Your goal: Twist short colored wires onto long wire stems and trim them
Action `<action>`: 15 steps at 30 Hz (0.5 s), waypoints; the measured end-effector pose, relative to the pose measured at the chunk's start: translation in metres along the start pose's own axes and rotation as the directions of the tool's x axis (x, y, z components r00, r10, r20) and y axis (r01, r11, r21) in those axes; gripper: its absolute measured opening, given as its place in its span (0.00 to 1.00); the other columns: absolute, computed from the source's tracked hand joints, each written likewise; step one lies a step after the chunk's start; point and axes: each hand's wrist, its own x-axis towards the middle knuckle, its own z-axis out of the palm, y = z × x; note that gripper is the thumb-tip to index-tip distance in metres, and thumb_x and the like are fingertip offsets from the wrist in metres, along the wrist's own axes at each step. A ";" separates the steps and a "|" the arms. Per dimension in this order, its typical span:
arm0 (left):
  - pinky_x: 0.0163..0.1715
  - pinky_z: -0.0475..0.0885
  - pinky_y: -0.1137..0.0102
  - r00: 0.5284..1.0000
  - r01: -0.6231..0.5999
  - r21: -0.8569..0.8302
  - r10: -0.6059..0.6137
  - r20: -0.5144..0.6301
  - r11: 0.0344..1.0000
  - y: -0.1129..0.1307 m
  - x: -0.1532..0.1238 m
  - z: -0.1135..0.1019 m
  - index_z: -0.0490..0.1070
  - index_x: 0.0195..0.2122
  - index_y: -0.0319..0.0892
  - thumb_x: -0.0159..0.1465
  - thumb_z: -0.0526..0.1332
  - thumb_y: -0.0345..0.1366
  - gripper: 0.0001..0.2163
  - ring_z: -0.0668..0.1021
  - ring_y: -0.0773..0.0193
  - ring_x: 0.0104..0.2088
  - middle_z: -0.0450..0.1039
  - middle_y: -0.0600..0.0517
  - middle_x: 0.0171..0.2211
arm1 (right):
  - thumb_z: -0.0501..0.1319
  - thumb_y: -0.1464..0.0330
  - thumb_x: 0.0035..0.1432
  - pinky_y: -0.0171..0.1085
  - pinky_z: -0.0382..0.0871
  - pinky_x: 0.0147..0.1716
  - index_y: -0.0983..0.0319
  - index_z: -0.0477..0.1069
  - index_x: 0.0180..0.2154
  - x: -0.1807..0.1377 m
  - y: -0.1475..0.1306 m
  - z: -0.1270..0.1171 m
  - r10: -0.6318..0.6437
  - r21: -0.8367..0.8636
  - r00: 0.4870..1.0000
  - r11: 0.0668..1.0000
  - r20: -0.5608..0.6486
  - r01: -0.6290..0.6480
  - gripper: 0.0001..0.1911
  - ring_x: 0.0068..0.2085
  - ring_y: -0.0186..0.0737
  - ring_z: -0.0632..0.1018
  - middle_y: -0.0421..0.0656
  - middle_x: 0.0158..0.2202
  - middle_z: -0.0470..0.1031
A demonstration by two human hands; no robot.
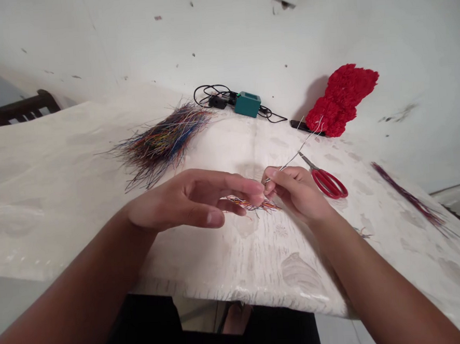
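Note:
My right hand (293,189) pinches a few thin pale wires (291,160) between thumb and fingers. Their far ends fan out up and to the right. Beside it, my left hand (200,197) is open, thumb apart from the fingers, its fingertips close to the right fingertips; whether they touch I cannot tell. Under the hands lies a small pile of short coloured wire pieces (269,205), partly hidden by the fingers. Scissors with red handles (329,183) rest on the table just past my right hand.
A large bundle of coloured wires (165,139) lies at the back left. A green box (248,104) with black cables stands near the wall. Red artificial flowers (338,100) lean at the back right. Another thin wire bundle (406,195) lies on the tablecloth (220,261) at right.

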 end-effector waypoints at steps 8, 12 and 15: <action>0.57 0.69 0.53 1.000 -0.005 -0.012 0.005 0.011 1.000 0.000 0.000 -0.001 0.70 0.59 0.43 0.62 0.65 0.36 0.23 0.70 0.45 0.60 0.70 0.40 0.57 | 0.65 0.60 0.59 0.36 0.63 0.28 0.62 0.79 0.21 0.000 -0.001 0.001 0.018 -0.009 1.000 1.000 0.001 -0.018 0.18 0.24 0.33 0.71 0.41 0.22 0.74; 0.57 0.69 0.53 1.000 -0.008 -0.017 0.008 0.011 1.000 0.000 0.000 0.000 0.70 0.59 0.43 0.62 0.65 0.35 0.23 0.70 0.46 0.60 0.70 0.40 0.57 | 0.65 0.60 0.59 0.35 0.63 0.26 0.62 0.78 0.21 0.000 -0.001 0.001 0.018 -0.004 1.000 1.000 0.010 -0.018 0.18 0.23 0.32 0.71 0.40 0.22 0.73; 0.57 0.69 0.53 1.000 -0.005 -0.018 0.005 0.014 1.000 0.000 -0.001 0.000 0.70 0.59 0.43 0.63 0.65 0.36 0.23 0.70 0.46 0.60 0.70 0.40 0.58 | 0.65 0.60 0.59 0.35 0.62 0.25 0.62 0.78 0.21 0.000 -0.001 0.002 0.020 0.015 1.000 1.000 0.016 -0.020 0.17 0.23 0.31 0.70 0.39 0.22 0.72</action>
